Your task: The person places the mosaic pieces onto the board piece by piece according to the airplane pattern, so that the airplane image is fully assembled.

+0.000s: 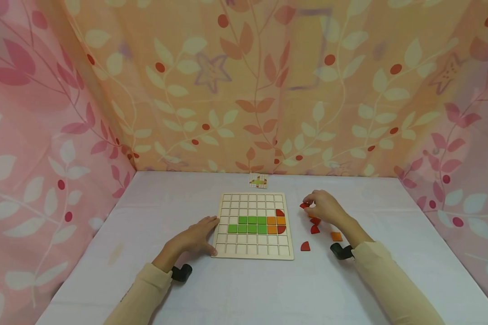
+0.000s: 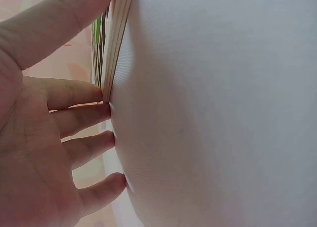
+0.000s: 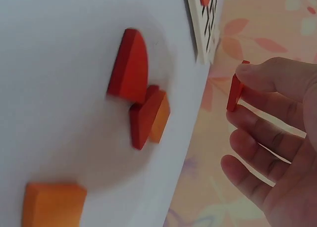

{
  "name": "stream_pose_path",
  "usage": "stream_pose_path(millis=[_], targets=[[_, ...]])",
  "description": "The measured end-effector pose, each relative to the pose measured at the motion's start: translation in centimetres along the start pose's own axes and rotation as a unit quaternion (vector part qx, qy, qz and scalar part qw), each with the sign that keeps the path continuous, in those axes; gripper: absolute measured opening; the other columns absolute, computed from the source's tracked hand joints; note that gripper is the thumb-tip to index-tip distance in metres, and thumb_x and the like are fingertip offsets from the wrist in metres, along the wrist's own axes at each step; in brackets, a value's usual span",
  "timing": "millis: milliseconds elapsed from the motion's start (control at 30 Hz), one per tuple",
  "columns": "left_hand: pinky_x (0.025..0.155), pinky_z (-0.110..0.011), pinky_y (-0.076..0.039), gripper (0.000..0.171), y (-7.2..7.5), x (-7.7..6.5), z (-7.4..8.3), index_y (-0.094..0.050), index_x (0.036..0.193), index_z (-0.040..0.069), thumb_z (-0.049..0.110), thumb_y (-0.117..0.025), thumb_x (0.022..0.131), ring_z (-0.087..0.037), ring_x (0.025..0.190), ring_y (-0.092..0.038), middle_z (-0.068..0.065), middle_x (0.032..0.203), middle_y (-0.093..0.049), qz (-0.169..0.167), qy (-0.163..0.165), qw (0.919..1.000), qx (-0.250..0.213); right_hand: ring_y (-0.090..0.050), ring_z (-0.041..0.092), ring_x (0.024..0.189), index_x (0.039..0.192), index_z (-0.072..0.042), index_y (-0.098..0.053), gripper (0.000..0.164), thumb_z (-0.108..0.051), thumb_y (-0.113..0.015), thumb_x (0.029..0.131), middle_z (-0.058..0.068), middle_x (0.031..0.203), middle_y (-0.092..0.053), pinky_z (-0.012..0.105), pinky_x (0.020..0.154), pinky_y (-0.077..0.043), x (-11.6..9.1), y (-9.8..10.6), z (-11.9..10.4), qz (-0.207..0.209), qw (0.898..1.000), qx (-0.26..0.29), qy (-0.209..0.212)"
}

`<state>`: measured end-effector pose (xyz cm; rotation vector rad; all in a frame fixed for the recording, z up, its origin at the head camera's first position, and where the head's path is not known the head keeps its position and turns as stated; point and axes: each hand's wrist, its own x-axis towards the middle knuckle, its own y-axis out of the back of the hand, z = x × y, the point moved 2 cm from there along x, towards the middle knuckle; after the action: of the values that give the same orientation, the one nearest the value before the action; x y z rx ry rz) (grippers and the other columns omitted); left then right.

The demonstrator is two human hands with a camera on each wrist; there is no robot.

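A square wooden grid board lies on the table, with a row of green square tiles, orange squares and two red quarter-round tiles in its cells. My left hand rests at the board's left edge, fingers spread and fairly straight; in the left wrist view, thumb and fingertips touch the board's side. Right of the board, my right hand pinches a red quarter-round tile between thumb and fingers, raised off the table in the right wrist view.
Below the right hand lie loose red quarter-round tiles and an orange tile against one of them. Nearer me are another red tile and an orange square. Behind the board lies a small pattern card. Patterned cloth surrounds the table.
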<state>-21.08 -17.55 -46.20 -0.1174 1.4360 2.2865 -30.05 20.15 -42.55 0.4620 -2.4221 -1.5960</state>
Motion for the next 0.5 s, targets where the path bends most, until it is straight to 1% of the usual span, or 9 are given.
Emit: stream_pose_path(millis=[133,333,500], targets=[[0.116,-0.062,-0.021,0.1,0.0,0.1,0.0,-0.033,0.151,0.002,0.026,-0.087,0.07,-0.038,0.15,-0.019,-0.016,0.16,-0.027,0.003,-0.001,1.0,0.001,-0.056,0.025,0.09,0.106,-0.005,-0.073,0.025,-0.017,-0.074,0.084,0.008,0.094,-0.067,0.041,0.084,-0.053,0.7,-0.3,-1.0,-0.003,1.0,-0.004,0.004],[0.116,-0.062,-0.022,0.1,0.0,0.1,0.0,-0.033,0.151,0.003,0.026,-0.087,0.07,-0.037,0.15,-0.019,-0.015,0.16,-0.027,0.004,0.004,1.0,0.004,-0.057,0.026,0.091,0.105,-0.004,-0.074,0.024,-0.016,-0.074,0.084,0.007,0.092,-0.066,0.042,0.086,-0.052,1.5,-0.4,-2.9,0.003,0.999,-0.014,0.039],[0.115,-0.064,-0.022,0.1,0.0,0.1,0.2,-0.033,0.151,0.003,0.026,-0.087,0.07,-0.037,0.15,-0.02,-0.015,0.16,-0.028,0.004,0.01,0.9999,-0.004,-0.054,0.023,0.087,0.103,-0.006,-0.075,0.023,-0.016,-0.075,0.083,0.005,0.09,-0.066,0.04,0.084,-0.05,2.2,-0.8,-4.0,0.006,0.997,-0.025,0.068]])
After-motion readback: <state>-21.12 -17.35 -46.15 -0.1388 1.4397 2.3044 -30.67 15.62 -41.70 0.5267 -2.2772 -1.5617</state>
